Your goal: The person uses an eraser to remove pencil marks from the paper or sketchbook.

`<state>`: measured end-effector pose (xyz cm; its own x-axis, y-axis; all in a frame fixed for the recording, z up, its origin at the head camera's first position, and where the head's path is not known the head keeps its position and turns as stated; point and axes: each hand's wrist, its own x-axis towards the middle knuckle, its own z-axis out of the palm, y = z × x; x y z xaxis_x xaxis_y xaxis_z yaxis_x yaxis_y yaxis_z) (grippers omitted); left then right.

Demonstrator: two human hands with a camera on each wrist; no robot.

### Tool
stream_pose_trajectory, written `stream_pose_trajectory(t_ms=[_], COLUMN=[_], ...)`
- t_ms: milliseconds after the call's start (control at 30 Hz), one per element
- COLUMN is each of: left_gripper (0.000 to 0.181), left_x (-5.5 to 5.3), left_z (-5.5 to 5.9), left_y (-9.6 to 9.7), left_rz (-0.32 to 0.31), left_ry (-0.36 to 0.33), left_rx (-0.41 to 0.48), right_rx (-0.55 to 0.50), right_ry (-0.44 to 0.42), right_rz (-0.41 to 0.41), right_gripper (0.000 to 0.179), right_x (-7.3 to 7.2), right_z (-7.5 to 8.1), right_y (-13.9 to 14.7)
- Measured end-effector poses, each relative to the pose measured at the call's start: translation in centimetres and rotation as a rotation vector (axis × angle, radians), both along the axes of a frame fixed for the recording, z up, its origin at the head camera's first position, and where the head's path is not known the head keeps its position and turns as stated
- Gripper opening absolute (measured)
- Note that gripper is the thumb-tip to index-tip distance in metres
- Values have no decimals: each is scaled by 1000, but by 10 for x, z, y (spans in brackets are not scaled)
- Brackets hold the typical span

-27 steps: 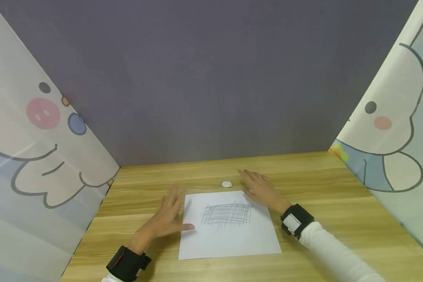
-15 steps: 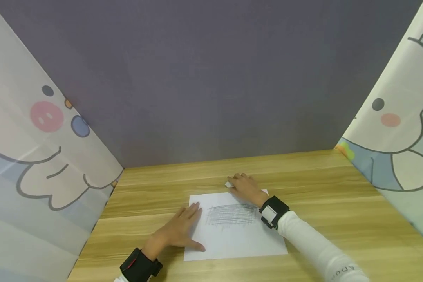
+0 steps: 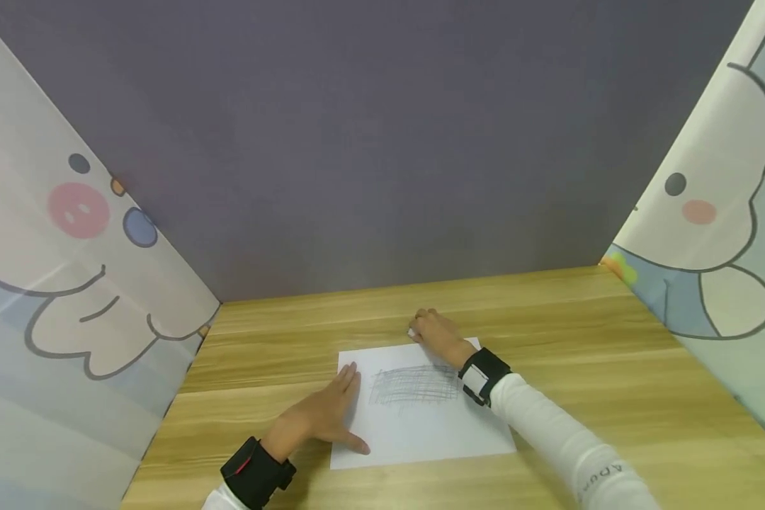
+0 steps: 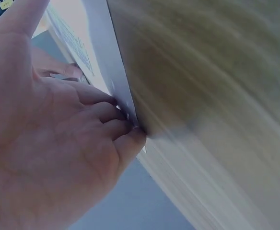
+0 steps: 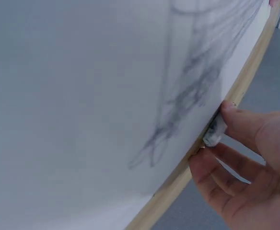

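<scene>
A sheet of white paper (image 3: 433,435) lies on the wooden table, crossed by a patch of grey pencil scribble (image 3: 411,386). My left hand (image 3: 326,412) rests on the paper's left edge, fingers straight and thumb spread toward its lower left corner. Just past the far edge of the sheet, my right hand (image 3: 441,336) pinches a small white eraser (image 5: 215,130) between thumb and fingers. Dark smudges mark the eraser in the right wrist view; the head view shows only its left end, the fingers hiding the rest. My right wrist passes over the sheet's far right corner.
The wooden tabletop (image 3: 586,340) extends around the sheet. A dark grey panel (image 3: 382,156) rises behind it. Cartoon-printed sheets (image 3: 70,304) flank the table on both sides. Each wrist wears a black strap (image 3: 484,375).
My right hand has moved left and taken hold of the eraser, which lay on the table. My left hand has come down and right onto the paper's left edge.
</scene>
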<state>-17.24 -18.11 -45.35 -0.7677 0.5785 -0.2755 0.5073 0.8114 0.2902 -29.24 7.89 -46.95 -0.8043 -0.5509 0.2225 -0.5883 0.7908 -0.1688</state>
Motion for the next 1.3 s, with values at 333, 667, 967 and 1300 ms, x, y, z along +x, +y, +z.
stream_pose_trajectory(t_ms=[333, 667, 967, 1300], left_gripper=[129, 130, 127, 122], left_x=[-1, 1, 2, 14], left_z=[4, 3, 5, 8], left_y=[9, 12, 7, -2], left_rz=[33, 45, 32, 6], left_ry=[10, 24, 99, 52], left_rx=[-98, -118, -138, -90], right_rx=[-151, -80, -106, -121], right_ry=[9, -54, -22, -90], right_rz=[183, 235, 199, 250], right_gripper=[14, 18, 20, 7], right_x=[26, 41, 38, 52], right_z=[1, -7, -6, 1], right_y=[-37, -58, -58, -56])
